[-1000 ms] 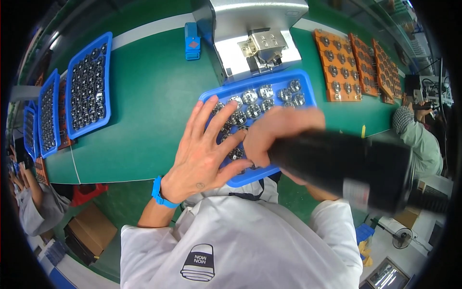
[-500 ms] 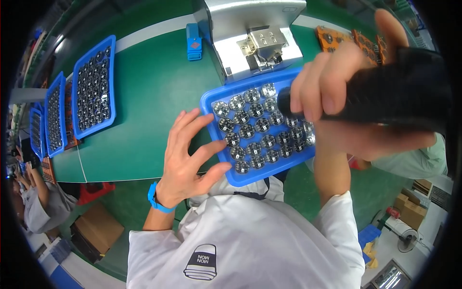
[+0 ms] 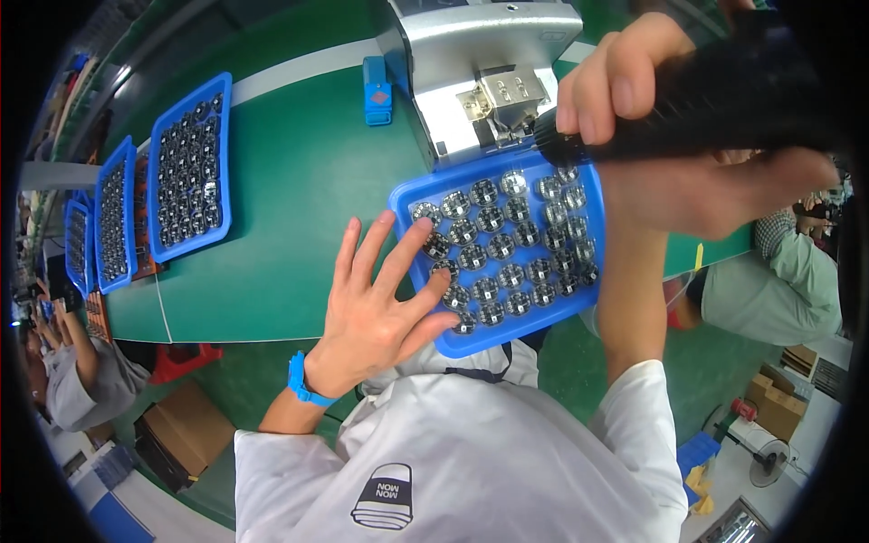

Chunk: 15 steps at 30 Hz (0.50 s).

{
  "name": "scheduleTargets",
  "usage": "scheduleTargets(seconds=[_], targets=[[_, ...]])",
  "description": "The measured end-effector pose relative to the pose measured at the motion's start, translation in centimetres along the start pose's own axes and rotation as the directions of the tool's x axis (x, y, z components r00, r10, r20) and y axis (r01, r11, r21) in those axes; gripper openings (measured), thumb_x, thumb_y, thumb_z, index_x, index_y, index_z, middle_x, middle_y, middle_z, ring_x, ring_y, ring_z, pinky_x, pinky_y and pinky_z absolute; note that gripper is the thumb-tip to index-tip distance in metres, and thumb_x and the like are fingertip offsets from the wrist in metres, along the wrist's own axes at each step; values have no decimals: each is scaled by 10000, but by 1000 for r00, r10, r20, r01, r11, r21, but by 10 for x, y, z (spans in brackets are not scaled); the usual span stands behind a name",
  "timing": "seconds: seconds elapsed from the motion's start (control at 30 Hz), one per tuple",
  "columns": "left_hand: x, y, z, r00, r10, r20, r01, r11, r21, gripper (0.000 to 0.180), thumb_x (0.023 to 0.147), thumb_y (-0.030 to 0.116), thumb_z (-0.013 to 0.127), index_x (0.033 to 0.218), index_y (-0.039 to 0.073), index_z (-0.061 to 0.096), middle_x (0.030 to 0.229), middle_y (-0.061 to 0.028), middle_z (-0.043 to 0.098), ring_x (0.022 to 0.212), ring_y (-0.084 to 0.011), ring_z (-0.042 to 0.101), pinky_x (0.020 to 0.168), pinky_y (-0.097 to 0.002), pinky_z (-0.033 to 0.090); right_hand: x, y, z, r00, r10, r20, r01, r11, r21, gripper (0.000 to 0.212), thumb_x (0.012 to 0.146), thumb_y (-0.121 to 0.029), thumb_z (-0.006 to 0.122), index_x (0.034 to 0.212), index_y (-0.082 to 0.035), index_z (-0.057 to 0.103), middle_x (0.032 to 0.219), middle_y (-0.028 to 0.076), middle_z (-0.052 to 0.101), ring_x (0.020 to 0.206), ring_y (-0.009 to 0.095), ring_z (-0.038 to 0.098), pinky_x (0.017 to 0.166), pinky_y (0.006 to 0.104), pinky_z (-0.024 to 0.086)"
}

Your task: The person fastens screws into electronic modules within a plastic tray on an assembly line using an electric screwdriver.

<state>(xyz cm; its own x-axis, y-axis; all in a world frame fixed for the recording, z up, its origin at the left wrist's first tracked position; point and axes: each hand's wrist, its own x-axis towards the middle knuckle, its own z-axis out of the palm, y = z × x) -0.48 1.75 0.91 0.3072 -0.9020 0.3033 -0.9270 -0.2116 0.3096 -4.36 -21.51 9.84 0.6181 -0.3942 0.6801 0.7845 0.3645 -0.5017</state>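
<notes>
A blue tray [image 3: 496,338] holds rows of round, clear-rimmed parts with dark circuit boards [image 3: 511,275]. At its left side, my left hand [image 3: 376,317] lies with fingers spread over the rim, fingertips on or just above the leftmost parts. A black electric screwdriver [image 3: 715,104] is gripped in my right hand [image 3: 625,77], held almost level above the tray's far right. Its narrow end points left, in front of the metal block on a silver screw feeder [image 3: 493,41]. Whether the tip touches the block cannot be made out.
More blue trays [image 3: 226,195] of similar parts stand at the left of the green table [image 3: 299,163]. A blue strap-like item [image 3: 377,95] lies left of the feeder. Other people sit at the left and right; a cardboard box [image 3: 186,430] is on the floor.
My right hand has carried the screwdriver away from above the parts, up toward the feeder's metal block. My left fingers reach slightly further over the tray's left rim.
</notes>
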Motion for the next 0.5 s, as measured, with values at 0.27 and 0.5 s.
scheduleTargets(seconds=[0.27, 0.5], targets=[[0, 4, 8, 996, -87, -34, 83, 990, -112, 333, 797, 376, 701, 1016, 126, 676, 1425, -222, 396, 1325, -469, 326, 1054, -618, 301, 10, 18, 9, 978, -24, -209, 66, 978, 196, 1082, 701, -912, 349, 1347, -44, 322, 622, 115, 532, 486, 205, 527, 506, 353, 474], [0, 2, 9, 995, -103, -9, 100, 984, -148, 311, 796, 338, 695, 1007, 109, 705, 1436, -247, 379, 1331, -499, 307, 1069, -587, 298, 14, 24, 11, 931, -23, -364, 147, 937, 316, 1062, 705, -911, 342, 1315, -42, 347, 596, 128, 535, 479, 215, 528, 511, 365, 474]])
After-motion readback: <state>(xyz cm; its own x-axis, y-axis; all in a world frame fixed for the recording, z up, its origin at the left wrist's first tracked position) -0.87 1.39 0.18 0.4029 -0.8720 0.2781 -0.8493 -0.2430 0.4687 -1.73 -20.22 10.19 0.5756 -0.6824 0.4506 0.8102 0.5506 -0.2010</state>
